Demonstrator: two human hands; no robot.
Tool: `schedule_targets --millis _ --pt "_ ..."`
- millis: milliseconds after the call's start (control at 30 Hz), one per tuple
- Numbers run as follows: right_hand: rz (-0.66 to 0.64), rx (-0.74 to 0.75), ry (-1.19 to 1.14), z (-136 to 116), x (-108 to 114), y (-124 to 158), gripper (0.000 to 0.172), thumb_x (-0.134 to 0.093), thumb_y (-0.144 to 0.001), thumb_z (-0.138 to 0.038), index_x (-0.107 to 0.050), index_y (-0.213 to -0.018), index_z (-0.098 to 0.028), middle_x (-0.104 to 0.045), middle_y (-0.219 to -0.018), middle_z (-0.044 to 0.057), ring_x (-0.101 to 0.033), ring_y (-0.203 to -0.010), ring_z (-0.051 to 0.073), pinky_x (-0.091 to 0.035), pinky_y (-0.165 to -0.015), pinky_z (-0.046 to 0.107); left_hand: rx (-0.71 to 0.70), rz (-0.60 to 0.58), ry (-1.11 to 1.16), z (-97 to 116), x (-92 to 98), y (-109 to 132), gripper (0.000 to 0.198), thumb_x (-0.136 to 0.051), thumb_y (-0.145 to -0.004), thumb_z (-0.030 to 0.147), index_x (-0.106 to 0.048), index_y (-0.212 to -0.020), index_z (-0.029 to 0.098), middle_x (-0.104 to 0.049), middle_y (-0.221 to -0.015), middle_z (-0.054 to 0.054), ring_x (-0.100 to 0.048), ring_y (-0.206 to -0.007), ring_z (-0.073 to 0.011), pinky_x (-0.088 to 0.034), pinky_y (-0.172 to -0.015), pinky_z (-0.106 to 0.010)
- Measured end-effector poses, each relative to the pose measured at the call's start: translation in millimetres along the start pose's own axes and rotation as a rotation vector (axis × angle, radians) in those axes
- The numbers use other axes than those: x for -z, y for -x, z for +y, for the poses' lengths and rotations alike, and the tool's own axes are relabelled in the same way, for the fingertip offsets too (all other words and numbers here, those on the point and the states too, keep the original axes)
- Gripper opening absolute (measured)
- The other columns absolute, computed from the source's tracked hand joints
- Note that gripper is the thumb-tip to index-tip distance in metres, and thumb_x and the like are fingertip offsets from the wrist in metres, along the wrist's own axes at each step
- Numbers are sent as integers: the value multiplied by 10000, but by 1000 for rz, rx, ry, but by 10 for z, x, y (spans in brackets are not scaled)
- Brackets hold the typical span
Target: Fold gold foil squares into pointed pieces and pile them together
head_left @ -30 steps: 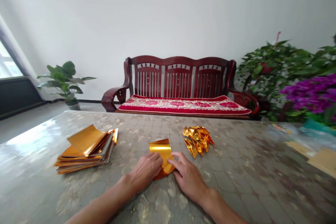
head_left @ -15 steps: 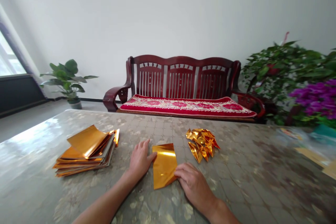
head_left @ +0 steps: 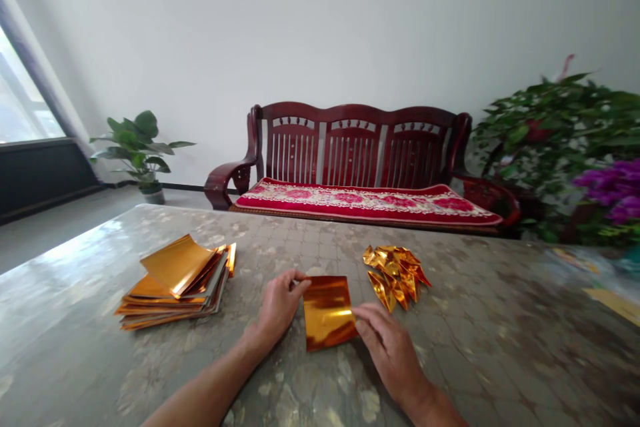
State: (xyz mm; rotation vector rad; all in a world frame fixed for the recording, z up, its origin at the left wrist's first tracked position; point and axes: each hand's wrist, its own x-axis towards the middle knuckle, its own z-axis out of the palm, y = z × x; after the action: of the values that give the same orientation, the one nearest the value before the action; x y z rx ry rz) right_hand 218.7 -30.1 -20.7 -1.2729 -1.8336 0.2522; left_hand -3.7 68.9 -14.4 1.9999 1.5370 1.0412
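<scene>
Gold foil sheet (head_left: 329,313) lies flat on the table (head_left: 475,320) between both hands, squarer and shorter than in the earlier frame. Left hand (head_left: 278,310) has fingers curled at its top left corner, can't tell if pinching; right hand (head_left: 387,347) has fingers slightly spread, tips resting on its right edge, not gripping. Folded foil pieces (head_left: 395,277) lie just right, foil stack (head_left: 175,283) further left

Mottled table (head_left: 480,327), gold foil sheets (head_left: 176,273)
</scene>
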Motion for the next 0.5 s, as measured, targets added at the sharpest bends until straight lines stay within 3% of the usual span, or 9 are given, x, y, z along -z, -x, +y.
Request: schedule_targets --millis 67,167,233,333,400,500 --pt "140 -76 20 56 -3 -7 298 -553 -929 -310 -582 -1212 -224 -645 -1055 65 -621 -700 148 -540 -676 285 -96 55 57 71 51 82 182 -557 -901 320 -676 -860 189 -661 -679 22 -600 -601 -130 -455 -604 -224" --pt "248 -105 26 92 -8 -20 503 -640 -862 -294 -486 -1333 -210 -615 -1121 95 -566 -594 120 -542 -609 285 -436 68 142 182 147 257 155 -517 -944 246 -656 -891 202 -731 -904 -32 -681 -818 -140 -515 -754 -234" --pt "274 -40 13 71 7 -16 481 -614 -870 -247 -495 -1335 -220 -591 -1185 119 -610 -691 142 -555 -637 288 -679 25 105 233 207 369 157 -493 -962 207 -651 -956 208 -739 -1019 -62 -691 -926 -147 -525 -811 -237" --pt "242 138 39 8 65 7 386 -541 -889 -152 -585 -1257 -262 -600 -1200 107 -628 -1021 214 -563 -810 338 -953 8 12 251 265 473 200 -457 -976 189 -650 -1020 214 -736 -1086 -76 -677 -1000 -172 -524 -900 -299" --pt "208 232 71 -21 107 21 424 -477 -892 -87 -610 -1242 -285 -616 -1202 87 -600 -1124 211 -532 -924 370 -1027 7 -33 229 271 493 224 -438 -978 178 -647 -1050 216 -727 -1119 -80 -648 -1069 -196 -502 -959 -353" --pt "139 257 126 -28 135 26 461 -457 -888 -74 -610 -1270 -284 -615 -1262 80 -588 -1170 206 -513 -973 376 -939 -4 -36 177 237 479 215 -446 -972 153 -638 -1047 212 -719 -1119 -82 -641 -1045 -186 -498 -949 -342"
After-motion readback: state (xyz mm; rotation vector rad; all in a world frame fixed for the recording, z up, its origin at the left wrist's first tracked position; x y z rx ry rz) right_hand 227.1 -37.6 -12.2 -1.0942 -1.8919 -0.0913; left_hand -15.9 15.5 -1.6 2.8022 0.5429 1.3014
